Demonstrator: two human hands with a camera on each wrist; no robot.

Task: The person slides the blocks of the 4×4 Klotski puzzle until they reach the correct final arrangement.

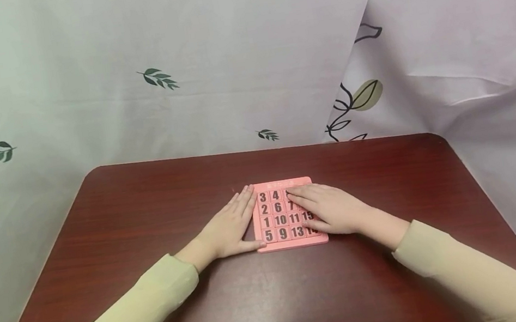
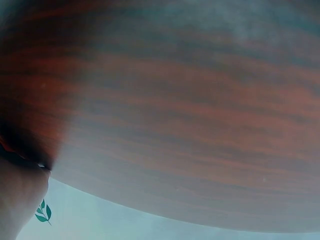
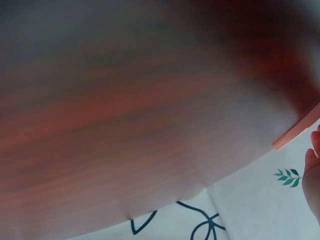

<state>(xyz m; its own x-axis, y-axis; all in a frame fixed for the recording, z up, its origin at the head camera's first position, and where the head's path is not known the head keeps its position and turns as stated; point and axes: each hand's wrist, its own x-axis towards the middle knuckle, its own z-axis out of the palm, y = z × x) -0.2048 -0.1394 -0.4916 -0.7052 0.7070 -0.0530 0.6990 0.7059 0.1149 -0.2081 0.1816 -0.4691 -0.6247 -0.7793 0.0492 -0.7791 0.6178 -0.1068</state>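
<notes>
A pink number slide puzzle (image 1: 280, 220) lies flat on the table, black numerals on its square tiles. Along its left edge rests my left hand (image 1: 227, 227), fingers extended toward the upper corner and thumb at the lower left corner. My right hand (image 1: 336, 208) reaches over the right side, its fairly straight fingertips on the tiles of the right columns and covering some numerals. In the right wrist view, the puzzle's edge (image 3: 296, 132) shows beside part of that hand (image 3: 313, 185). Only a sliver of the left hand (image 2: 20, 200) appears in the left wrist view.
The reddish-brown wooden table (image 1: 159, 197) has rounded far corners. Behind it and at both sides hangs a pale curtain (image 1: 221, 39) with leaf prints. Light long sleeves cover both forearms, which lie over the near part of the table.
</notes>
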